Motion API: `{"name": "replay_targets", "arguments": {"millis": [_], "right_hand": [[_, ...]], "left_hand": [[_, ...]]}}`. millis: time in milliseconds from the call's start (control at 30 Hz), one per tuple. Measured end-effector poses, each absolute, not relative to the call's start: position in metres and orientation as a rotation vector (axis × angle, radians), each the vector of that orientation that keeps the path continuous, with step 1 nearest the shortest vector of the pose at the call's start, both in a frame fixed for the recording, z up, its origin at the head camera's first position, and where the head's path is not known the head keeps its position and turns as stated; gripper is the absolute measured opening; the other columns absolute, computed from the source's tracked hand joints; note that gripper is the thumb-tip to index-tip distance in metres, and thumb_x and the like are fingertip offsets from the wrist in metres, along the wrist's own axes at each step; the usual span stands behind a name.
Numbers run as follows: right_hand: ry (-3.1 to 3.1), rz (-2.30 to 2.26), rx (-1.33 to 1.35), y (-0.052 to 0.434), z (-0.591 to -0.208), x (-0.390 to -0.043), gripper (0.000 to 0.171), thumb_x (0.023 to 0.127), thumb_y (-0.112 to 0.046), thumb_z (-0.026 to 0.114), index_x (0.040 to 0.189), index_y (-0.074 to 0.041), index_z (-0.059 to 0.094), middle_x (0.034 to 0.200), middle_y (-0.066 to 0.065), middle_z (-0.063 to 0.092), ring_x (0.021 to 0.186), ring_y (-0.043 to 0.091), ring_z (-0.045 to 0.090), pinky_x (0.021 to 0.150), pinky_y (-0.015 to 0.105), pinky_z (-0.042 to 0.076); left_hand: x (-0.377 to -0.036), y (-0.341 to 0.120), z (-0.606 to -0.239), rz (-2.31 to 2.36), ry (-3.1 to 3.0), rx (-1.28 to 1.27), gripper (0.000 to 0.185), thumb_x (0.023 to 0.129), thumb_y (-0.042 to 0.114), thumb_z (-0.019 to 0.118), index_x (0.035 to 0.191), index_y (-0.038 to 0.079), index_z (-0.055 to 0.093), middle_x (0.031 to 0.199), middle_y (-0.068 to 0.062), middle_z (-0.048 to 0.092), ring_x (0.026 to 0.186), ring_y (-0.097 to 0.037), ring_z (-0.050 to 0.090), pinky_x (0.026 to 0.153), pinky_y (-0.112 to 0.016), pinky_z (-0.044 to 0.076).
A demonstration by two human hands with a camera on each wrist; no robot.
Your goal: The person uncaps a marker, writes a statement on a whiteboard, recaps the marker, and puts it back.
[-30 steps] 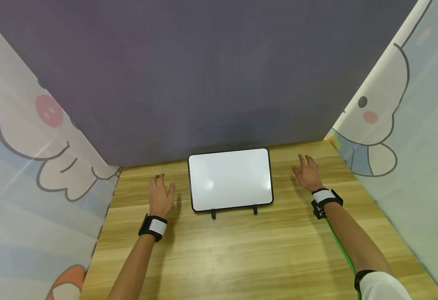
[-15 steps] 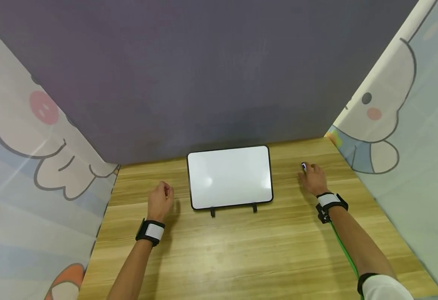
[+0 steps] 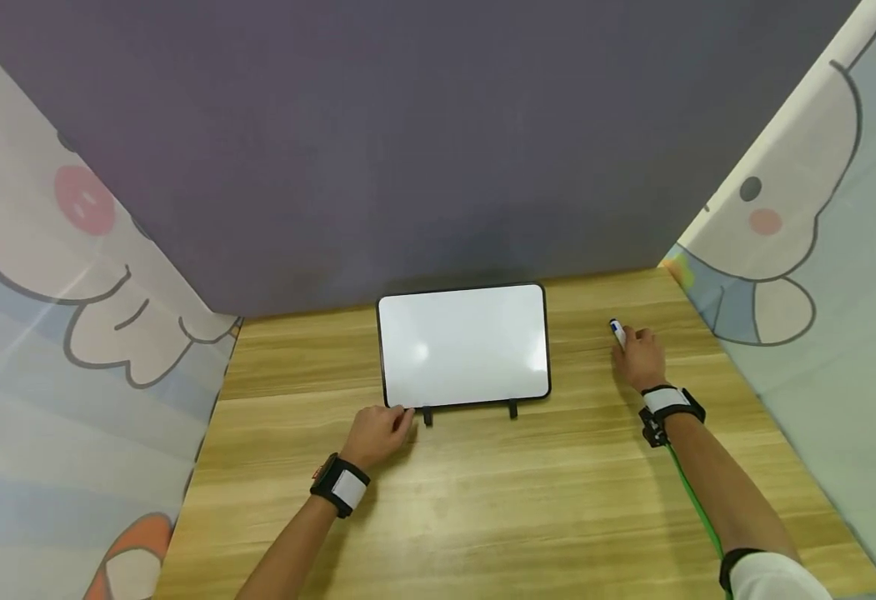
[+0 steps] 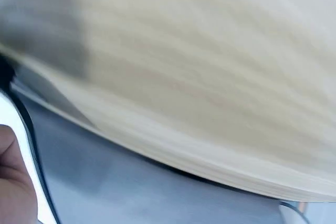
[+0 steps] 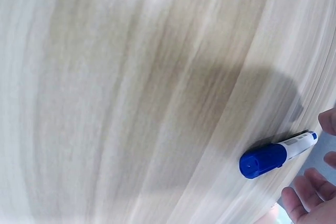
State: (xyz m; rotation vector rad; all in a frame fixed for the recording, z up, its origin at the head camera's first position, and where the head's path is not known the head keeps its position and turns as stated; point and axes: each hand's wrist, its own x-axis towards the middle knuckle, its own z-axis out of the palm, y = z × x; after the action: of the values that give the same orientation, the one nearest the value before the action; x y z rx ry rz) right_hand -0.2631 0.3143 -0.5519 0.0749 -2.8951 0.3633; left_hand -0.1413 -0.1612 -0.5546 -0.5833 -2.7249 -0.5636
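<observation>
From the head view, the whiteboard (image 3: 463,346) stands propped on two little black feet near the back of the wooden table (image 3: 483,517). The left hand (image 3: 381,433) is curled at the board's lower left corner, fingertips touching or pinching the black frame; which of the two I cannot tell. The right hand (image 3: 640,357) lies well to the right of the board with a blue-capped marker (image 3: 617,332) poking out past its fingers.

The left wrist view is blurred: a bit of finger beside the board (image 4: 23,156) edge, nothing clearer.

In the right wrist view the marker (image 5: 277,155) lies flat on the wood, and the right hand's fingers (image 5: 307,195) sit loose and apart just beside it, not closed on it.

The board looks light, stiff and slick-faced, likely to tip on those feet, so the frame edge is the place to hold; the marker is light and would roll, best pinched mid-barrel
</observation>
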Motion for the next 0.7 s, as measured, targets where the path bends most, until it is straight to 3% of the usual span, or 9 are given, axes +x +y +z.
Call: {"name": "replay_targets", "arguments": {"millis": [233, 500, 700], "right_hand": [[-2.865, 0.394, 0.074, 0.318, -0.556, -0.263, 0.042, 0.089, -0.010, 0.055, 0.121, 0.014, 0.045, 0.107, 0.040, 0.048, 0.097, 0.055, 0.045, 0.078, 0.060, 0.038], [-2.913, 0.441, 0.027, 0.318, -0.556, -0.262, 0.044, 0.091, -0.011, 0.053, 0.126, 0.014, 0.042, 0.109, 0.039, 0.045, 0.098, 0.054, 0.043, 0.077, 0.060, 0.038], [-2.914, 0.486, 0.022, 0.319, -0.557, -0.260, 0.044, 0.091, -0.010, 0.051, 0.126, 0.013, 0.041, 0.108, 0.040, 0.043, 0.098, 0.054, 0.042, 0.076, 0.061, 0.037]], "left_hand": [[-0.138, -0.137, -0.565, -0.449, -2.761, -0.570, 0.046, 0.090, 0.033, 0.057, 0.052, 0.020, 0.035, 0.045, 0.015, 0.021, 0.039, 0.001, 0.023, 0.040, -0.016, 0.019], [-0.138, -0.122, -0.568, -0.425, -2.787, -0.489, 0.049, 0.089, 0.042, 0.057, 0.050, 0.019, 0.037, 0.043, 0.012, 0.030, 0.038, -0.001, 0.028, 0.037, -0.017, 0.021], [-0.138, -0.117, -0.566, -0.389, -2.820, -0.395, 0.048, 0.087, 0.039, 0.061, 0.051, 0.017, 0.038, 0.044, 0.008, 0.032, 0.038, -0.004, 0.030, 0.037, -0.020, 0.021]]}}
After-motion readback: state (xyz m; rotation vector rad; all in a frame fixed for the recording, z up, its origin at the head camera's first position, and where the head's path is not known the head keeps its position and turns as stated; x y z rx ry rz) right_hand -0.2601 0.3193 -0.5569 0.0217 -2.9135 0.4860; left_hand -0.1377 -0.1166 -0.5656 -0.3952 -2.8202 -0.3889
